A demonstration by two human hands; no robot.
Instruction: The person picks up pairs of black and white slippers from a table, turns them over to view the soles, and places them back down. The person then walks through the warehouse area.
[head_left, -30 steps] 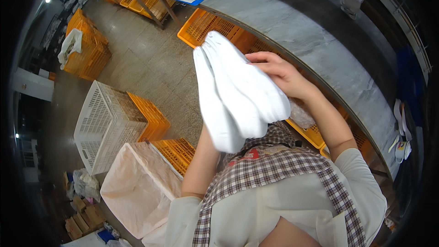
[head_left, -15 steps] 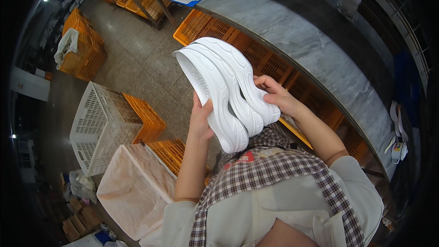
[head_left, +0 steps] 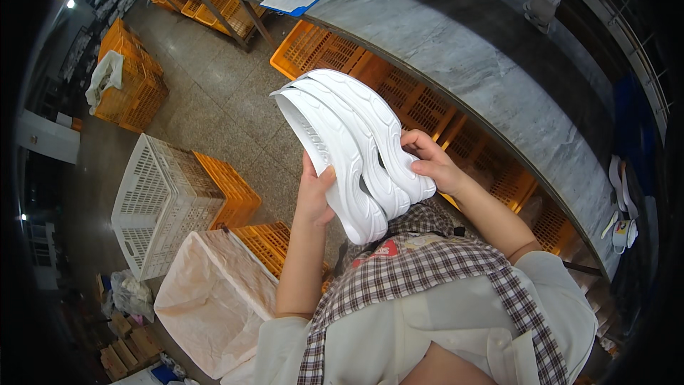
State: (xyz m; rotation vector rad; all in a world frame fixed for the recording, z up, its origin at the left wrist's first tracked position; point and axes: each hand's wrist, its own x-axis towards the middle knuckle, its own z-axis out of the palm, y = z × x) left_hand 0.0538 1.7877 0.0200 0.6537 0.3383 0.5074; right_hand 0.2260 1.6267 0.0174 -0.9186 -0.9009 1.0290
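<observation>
Between both hands, two white soles [head_left: 353,150] are being held up in front of the chest, stacked side by side. The left hand [head_left: 315,196] is pinching one edge with thumb on top, while the right hand's [head_left: 427,164] fingers are curling round the other edge, probably keeping the pair lined up.

Two thick white rubber shoe soles [head_left: 353,153] are pressed flat against each other like a pair. They are long and curved, with wavy bumps and grooves along their sides. They are up in the air, tilted, with one rounded end high and to the left and the other end low and to the right. The near sole [head_left: 329,164] shows its smooth edge and a small raised mark. The far sole [head_left: 381,135] sits just behind it, touching it
</observation>
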